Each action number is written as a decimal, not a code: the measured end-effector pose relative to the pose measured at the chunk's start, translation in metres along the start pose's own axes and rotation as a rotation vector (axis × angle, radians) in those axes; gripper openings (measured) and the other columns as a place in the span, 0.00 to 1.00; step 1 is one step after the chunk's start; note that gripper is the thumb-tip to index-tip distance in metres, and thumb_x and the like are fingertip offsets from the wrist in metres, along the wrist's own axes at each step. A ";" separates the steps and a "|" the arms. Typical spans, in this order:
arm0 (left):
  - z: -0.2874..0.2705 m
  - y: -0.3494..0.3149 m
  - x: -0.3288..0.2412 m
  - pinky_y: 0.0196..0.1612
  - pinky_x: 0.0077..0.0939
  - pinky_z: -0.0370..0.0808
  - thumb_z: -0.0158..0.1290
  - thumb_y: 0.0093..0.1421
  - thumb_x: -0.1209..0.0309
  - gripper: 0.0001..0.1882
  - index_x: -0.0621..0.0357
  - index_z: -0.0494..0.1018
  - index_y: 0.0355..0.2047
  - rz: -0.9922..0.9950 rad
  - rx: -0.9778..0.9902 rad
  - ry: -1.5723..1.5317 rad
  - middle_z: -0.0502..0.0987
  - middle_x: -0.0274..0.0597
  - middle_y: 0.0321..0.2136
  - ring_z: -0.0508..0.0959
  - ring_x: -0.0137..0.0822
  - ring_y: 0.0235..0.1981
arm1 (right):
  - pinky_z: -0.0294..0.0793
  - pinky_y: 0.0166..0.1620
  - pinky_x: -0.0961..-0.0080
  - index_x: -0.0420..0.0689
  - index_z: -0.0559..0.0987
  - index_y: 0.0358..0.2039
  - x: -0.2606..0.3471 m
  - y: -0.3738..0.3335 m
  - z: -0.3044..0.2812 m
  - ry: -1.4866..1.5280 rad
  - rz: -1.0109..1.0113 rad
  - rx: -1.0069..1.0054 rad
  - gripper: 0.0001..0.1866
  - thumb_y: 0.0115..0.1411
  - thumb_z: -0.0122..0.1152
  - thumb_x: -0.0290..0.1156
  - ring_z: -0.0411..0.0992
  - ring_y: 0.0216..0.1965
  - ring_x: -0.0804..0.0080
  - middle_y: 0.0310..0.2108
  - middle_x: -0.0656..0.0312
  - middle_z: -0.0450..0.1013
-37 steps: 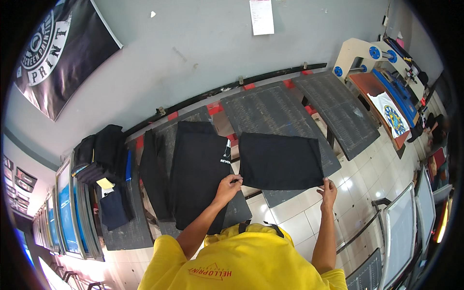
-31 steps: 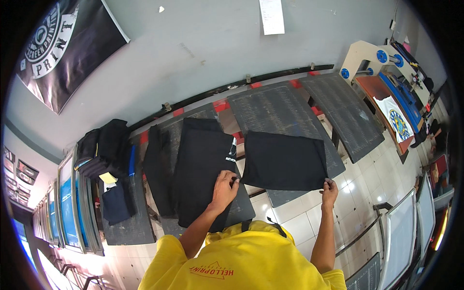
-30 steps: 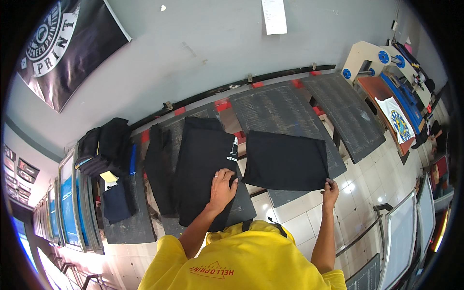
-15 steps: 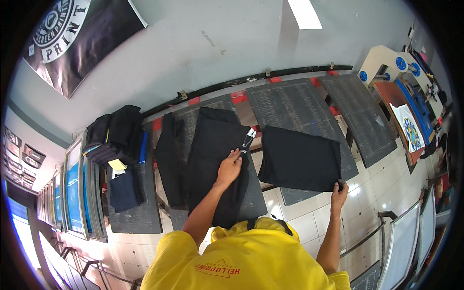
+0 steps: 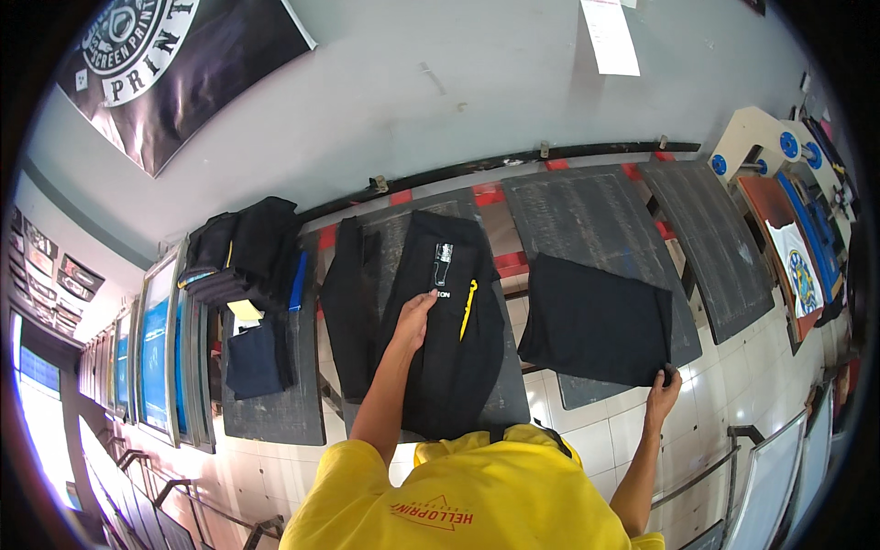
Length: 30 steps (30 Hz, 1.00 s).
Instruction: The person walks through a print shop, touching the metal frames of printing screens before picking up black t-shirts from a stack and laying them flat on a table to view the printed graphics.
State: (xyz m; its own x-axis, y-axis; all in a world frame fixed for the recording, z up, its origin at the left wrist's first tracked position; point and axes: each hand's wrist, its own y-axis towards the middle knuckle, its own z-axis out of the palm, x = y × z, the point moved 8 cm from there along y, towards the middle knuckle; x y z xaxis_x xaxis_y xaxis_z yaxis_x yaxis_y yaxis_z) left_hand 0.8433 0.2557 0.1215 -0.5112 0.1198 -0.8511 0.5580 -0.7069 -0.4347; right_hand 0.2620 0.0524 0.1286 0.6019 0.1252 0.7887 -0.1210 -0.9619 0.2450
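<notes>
A black garment (image 5: pixel 449 367) lies lengthwise on a dark board ahead of me, with a small white print and a yellow strip on its face. My left hand (image 5: pixel 414 321) is closed at the fingertips on its fabric, just below the white print. To the right, a squarish black cloth piece (image 5: pixel 596 321) lies over another board, its near edge sticking out past the board. My right hand (image 5: pixel 664 392) pinches this piece at its near right corner. Left of the garment lies a narrow black cloth piece (image 5: pixel 346 312).
Folded black clothes (image 5: pixel 243 243) are stacked on the left board, beside a dark blue folded cloth (image 5: pixel 255 357) and a yellow paper (image 5: pixel 245 310). Framed screens (image 5: pixel 158 348) stand at far left. A bare dark board (image 5: pixel 710 247) and a printed white cloth (image 5: pixel 796 270) are at right.
My left hand has shifted the garment's fabric leftward, so the white print shows more fully and the yellow strip has come into sight. The right hand still holds its corner. The view has shifted slightly.
</notes>
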 end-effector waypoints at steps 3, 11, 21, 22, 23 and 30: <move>0.002 0.014 -0.017 0.36 0.20 0.73 0.55 0.64 0.65 0.13 0.66 0.75 0.39 0.091 -0.087 0.305 0.78 0.36 0.30 0.76 0.26 0.31 | 0.66 0.56 0.65 0.34 0.74 0.47 0.000 0.001 -0.001 -0.031 -0.007 -0.011 0.14 0.63 0.55 0.27 0.70 0.49 0.56 0.45 0.50 0.71; 0.040 0.008 -0.034 0.42 0.23 0.72 0.52 0.65 0.70 0.17 0.72 0.71 0.49 0.334 0.029 0.733 0.78 0.38 0.35 0.76 0.27 0.36 | 0.62 0.60 0.58 0.33 0.69 0.51 0.077 -0.010 -0.018 -0.413 -0.217 -0.136 0.19 0.62 0.54 0.28 0.63 0.57 0.48 0.57 0.45 0.63; 0.014 -0.064 -0.089 0.44 0.39 0.72 0.59 0.56 0.68 0.12 0.60 0.76 0.38 0.900 -0.554 1.276 0.78 0.49 0.36 0.77 0.45 0.41 | 0.61 0.61 0.58 0.39 0.73 0.47 0.159 -0.037 0.050 -0.003 -0.317 0.231 0.13 0.62 0.53 0.26 0.63 0.59 0.48 0.56 0.46 0.64; -0.001 -0.073 -0.093 0.44 0.42 0.72 0.60 0.55 0.67 0.11 0.58 0.76 0.35 0.861 -0.739 1.391 0.78 0.49 0.35 0.77 0.47 0.40 | 0.62 0.61 0.58 0.39 0.74 0.46 0.160 -0.040 0.055 0.008 -0.307 0.261 0.12 0.62 0.53 0.26 0.63 0.59 0.48 0.56 0.46 0.65; -0.013 -0.071 -0.091 0.43 0.42 0.72 0.60 0.54 0.66 0.10 0.57 0.76 0.34 0.753 -0.704 1.439 0.78 0.48 0.35 0.77 0.47 0.40 | 0.62 0.60 0.57 0.40 0.74 0.45 0.160 -0.043 0.058 -0.003 -0.286 0.272 0.12 0.61 0.54 0.26 0.64 0.58 0.48 0.55 0.46 0.66; -0.042 -0.071 -0.074 0.39 0.42 0.74 0.61 0.55 0.62 0.13 0.57 0.74 0.31 0.627 -0.561 1.496 0.79 0.46 0.30 0.79 0.48 0.35 | 0.63 0.59 0.59 0.39 0.75 0.42 0.185 -0.055 0.077 0.050 -0.360 0.349 0.10 0.60 0.54 0.25 0.66 0.56 0.49 0.53 0.48 0.68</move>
State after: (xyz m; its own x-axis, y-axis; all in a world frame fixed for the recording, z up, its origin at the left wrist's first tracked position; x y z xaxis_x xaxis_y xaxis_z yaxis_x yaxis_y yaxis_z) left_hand 0.8693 0.3263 0.2029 0.6843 0.6691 -0.2899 0.7292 -0.6233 0.2825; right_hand 0.4406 0.1100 0.2179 0.5170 0.4677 0.7169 0.3637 -0.8782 0.3106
